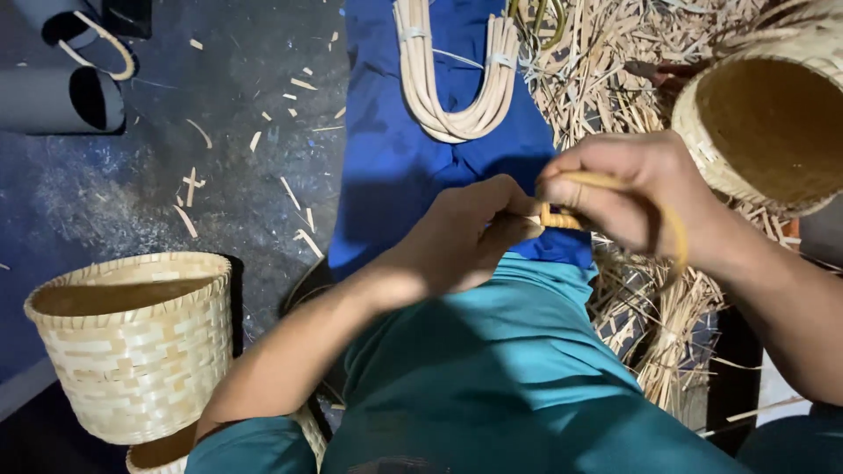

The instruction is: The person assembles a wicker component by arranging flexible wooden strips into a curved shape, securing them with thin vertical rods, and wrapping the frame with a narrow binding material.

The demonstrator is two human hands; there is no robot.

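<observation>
My left hand (470, 230) and my right hand (628, 189) meet over my lap, both closed on a thin bent cane strip (674, 233). The strip curves over my right fingers and loops down past my right wrist. Between the two hands sits a small wrapped joint of cane (555, 217). A bundle of pale cane lengths bent into a U (457, 114) lies on the blue cloth (395, 158) just beyond my hands. My teal clothing (492, 369) fills the bottom middle.
A woven bamboo basket (136, 342) stands at the lower left, another under it. A second basket (768, 114) lies tilted at the upper right. Straw-like cuttings (650, 307) pile up on the right. Dark tubes (61, 96) lie at the top left on the chip-strewn floor.
</observation>
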